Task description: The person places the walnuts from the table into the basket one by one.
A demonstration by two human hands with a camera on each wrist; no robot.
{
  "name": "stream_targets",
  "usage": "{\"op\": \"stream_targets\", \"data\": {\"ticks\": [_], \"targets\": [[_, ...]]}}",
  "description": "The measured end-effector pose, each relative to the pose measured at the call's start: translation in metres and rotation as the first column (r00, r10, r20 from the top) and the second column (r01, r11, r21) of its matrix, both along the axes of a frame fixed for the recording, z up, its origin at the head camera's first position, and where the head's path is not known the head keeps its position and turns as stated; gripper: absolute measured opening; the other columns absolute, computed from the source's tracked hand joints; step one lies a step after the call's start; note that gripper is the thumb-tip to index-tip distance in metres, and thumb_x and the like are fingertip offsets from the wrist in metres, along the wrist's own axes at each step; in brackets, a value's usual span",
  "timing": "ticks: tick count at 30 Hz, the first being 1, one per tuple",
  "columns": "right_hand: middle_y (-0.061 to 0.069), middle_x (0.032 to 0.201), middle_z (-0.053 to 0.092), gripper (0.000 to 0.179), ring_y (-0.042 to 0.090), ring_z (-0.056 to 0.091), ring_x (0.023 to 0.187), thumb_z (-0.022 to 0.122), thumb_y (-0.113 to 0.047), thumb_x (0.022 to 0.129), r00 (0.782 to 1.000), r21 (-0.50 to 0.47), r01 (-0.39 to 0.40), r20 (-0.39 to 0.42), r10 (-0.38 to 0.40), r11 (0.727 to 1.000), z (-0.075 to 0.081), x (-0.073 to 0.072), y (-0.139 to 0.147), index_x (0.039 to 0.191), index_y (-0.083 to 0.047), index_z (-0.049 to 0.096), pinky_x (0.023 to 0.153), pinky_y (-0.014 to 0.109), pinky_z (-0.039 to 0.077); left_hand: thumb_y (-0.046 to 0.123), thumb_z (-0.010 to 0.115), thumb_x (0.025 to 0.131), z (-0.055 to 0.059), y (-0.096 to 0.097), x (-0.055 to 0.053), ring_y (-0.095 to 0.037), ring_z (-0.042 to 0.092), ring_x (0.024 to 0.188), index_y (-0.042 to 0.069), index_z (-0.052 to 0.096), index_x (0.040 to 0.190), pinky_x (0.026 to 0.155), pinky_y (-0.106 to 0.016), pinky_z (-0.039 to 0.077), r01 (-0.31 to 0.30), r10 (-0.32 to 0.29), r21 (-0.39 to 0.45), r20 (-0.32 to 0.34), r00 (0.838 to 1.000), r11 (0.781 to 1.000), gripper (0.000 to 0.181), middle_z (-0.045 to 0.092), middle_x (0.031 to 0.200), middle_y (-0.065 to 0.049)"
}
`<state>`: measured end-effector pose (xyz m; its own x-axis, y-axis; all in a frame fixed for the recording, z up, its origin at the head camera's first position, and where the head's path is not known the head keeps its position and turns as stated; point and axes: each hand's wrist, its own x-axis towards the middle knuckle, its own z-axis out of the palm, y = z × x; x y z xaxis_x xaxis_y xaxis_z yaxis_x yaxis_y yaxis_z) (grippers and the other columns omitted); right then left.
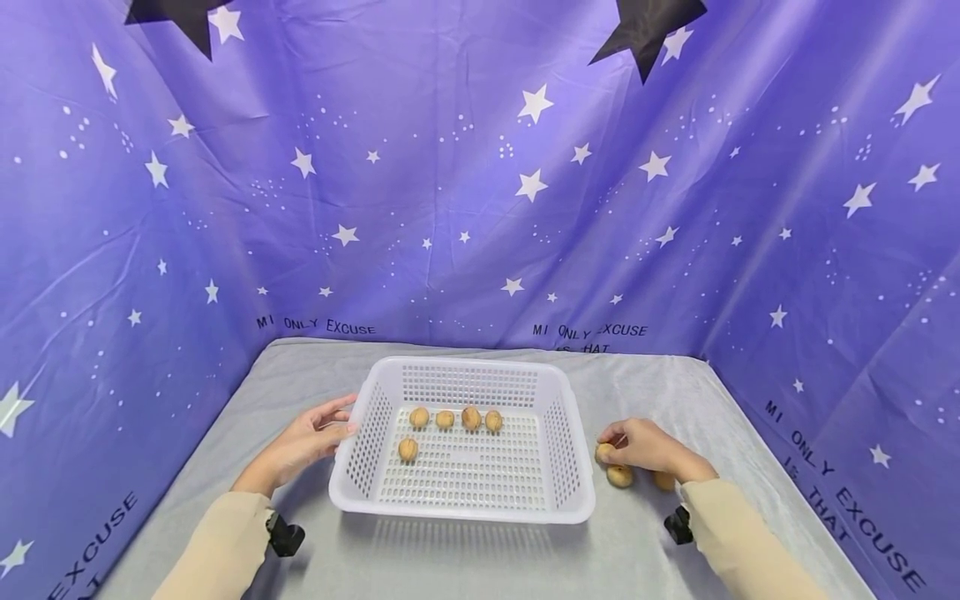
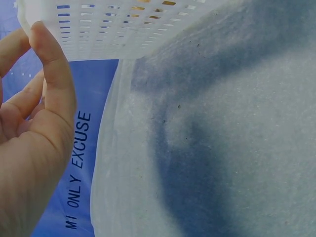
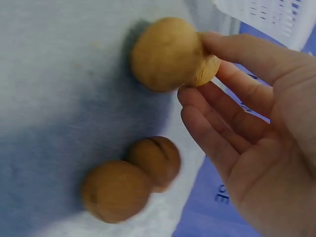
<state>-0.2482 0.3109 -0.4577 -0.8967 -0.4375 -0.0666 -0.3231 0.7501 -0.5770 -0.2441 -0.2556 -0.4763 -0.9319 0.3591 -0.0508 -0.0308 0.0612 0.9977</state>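
My left hand (image 1: 307,446) is at the left side of a white plastic basket (image 1: 461,515), its thumb and fingertips touching the rim from outside. In the left wrist view the thumb (image 2: 57,74) bends against the basket's edge (image 2: 42,32). My right hand (image 1: 648,446), just right of the basket, pinches a walnut (image 3: 210,69) between thumb and fingers. Another walnut (image 3: 165,54) partly covers it in the right wrist view. Two more walnuts, one nearer (image 3: 116,192) and one behind it (image 3: 157,160), rest close together on the cloth.
Inside the basket, several walnuts (image 1: 471,418) form a row towards the back, with a single walnut (image 1: 408,450) in front at the left. Grey cloth (image 1: 450,567) covers the table. A purple star-patterned curtain (image 1: 450,192) encloses the back and sides.
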Motion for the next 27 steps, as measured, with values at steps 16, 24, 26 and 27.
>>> {"op": "stream_targets", "data": {"ticks": [16,24,26,27], "targets": [[0.003,0.098,0.072,0.031,0.017,0.067,0.088,0.076,-0.018,0.089,0.980,0.019,-0.042,-0.195,0.045,0.999,0.081,-0.017,-0.014,0.113,0.001,0.072,0.077,0.034,0.056,0.011,0.065,0.098,0.003,0.001,0.001,-0.031,0.062,0.109,0.001,0.026,0.157,0.087,-0.039,0.057,-0.007,0.007,-0.011,0.013,1.000,1.000,0.071,0.046,0.136,-0.030],[0.004,0.106,0.072,0.033,0.019,0.067,0.093,0.077,-0.020,0.088,0.964,0.059,-0.151,-0.213,0.160,0.987,0.098,-0.032,-0.061,0.114,0.000,0.073,0.082,0.036,0.056,0.011,0.066,0.098,0.004,0.001,0.002,-0.034,0.061,0.112,0.002,0.026,0.157,0.086,-0.038,0.057,-0.010,0.010,-0.011,0.016,1.000,1.000,0.072,0.045,0.138,-0.031],[0.004,0.107,0.072,0.033,0.019,0.067,0.094,0.077,-0.019,0.088,0.962,0.063,-0.176,-0.202,0.185,0.982,0.099,-0.034,-0.076,0.115,0.000,0.073,0.084,0.036,0.056,0.011,0.066,0.098,0.003,0.001,0.001,-0.034,0.061,0.112,0.002,0.026,0.157,0.087,-0.038,0.057,-0.008,0.009,-0.014,0.015,1.000,1.000,0.072,0.045,0.138,-0.031],[0.004,0.108,0.072,0.033,0.018,0.067,0.095,0.077,-0.019,0.087,0.960,0.065,-0.188,-0.197,0.198,0.980,0.099,-0.036,-0.084,0.115,-0.001,0.073,0.085,0.035,0.056,0.011,0.066,0.098,0.003,0.001,0.002,-0.033,0.061,0.111,0.002,0.027,0.157,0.087,-0.038,0.057,-0.009,0.010,-0.017,0.015,1.000,1.000,0.072,0.045,0.138,-0.031]]}}
